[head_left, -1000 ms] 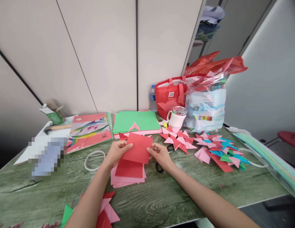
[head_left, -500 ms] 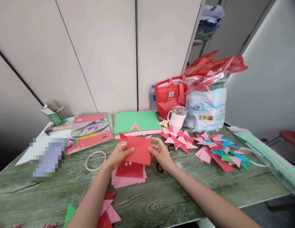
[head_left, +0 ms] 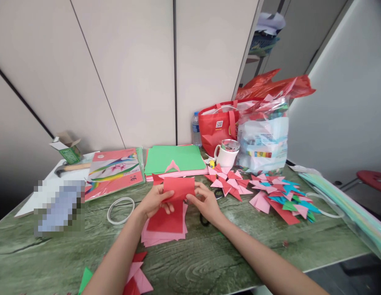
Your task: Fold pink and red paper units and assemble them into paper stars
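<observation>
A red square of paper (head_left: 178, 188) is held up between my two hands, its lower edge bending up toward the top. My left hand (head_left: 156, 200) pinches its left side, thumb in front and fingers behind. At the right edge, my right hand (head_left: 205, 200) grips it between thumb and fingers. Below lies another red sheet (head_left: 166, 221) on a stack of pink paper squares (head_left: 162, 238). Black-handled scissors (head_left: 204, 220) lie partly hidden by my right hand. Folded red and pink paper pieces (head_left: 138, 276) lie near my left forearm.
Folded paper stars (head_left: 229, 182) and a multicoloured paper pile (head_left: 282, 192) lie right. Behind stand a white mug (head_left: 227, 155), red bag (head_left: 215, 129) and bottle (head_left: 196, 129). Green sheets (head_left: 175, 157), a paper pack (head_left: 115, 172), hammer (head_left: 75, 166) and white ring (head_left: 120, 210) lie left and back.
The red square in my hands was flat and full height; now its lower part is folded up, so it looks shorter. More of the red sheet below shows. The view has shifted slightly.
</observation>
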Tool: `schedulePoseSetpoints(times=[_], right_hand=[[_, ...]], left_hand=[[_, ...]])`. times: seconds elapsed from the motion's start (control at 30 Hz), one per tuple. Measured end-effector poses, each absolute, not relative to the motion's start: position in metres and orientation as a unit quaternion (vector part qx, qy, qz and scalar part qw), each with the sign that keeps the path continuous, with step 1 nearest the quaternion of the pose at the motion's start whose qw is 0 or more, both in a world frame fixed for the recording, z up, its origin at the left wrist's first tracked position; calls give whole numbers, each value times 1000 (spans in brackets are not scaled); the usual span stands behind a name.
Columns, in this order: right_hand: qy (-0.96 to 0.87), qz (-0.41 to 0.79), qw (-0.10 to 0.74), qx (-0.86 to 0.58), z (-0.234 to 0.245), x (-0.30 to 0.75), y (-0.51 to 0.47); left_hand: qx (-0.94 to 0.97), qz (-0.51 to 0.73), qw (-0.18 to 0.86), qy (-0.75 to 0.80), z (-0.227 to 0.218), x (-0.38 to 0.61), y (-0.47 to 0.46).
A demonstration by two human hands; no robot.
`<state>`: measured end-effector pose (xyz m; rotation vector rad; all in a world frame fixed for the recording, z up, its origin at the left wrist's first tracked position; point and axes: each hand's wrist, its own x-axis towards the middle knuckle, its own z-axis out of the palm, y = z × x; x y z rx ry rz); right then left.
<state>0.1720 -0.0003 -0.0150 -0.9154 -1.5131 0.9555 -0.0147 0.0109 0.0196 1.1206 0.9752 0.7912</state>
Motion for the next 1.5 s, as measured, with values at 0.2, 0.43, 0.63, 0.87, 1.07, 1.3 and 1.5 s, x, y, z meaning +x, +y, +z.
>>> schedulePoseSetpoints(times=[0.2, 0.43, 0.63, 0.87, 1.07, 1.3, 1.5], right_hand=[[-567, 453, 555, -406, -20, 172, 5], [-533, 436, 592, -419, -22, 172, 7], [-495, 478, 603, -404, -21, 172, 6], [-536, 459, 581, -404, -24, 170, 2], [-624, 348, 564, -413, -24, 172, -3], [-694, 252, 529, -419, -19, 175, -2], [-698, 262, 516, -421, -23, 174, -2]], left_hand=[[518, 331, 666, 421, 20, -18, 32], [482, 404, 644, 435, 29, -33, 53], [493, 415, 659, 388, 42, -23, 28], [487, 479, 614, 395, 28, -1, -10], [476, 505, 574, 434, 14, 3, -13], [454, 493, 606, 428, 4, 2, -12], [440, 495, 632, 402, 1, 2, -13]])
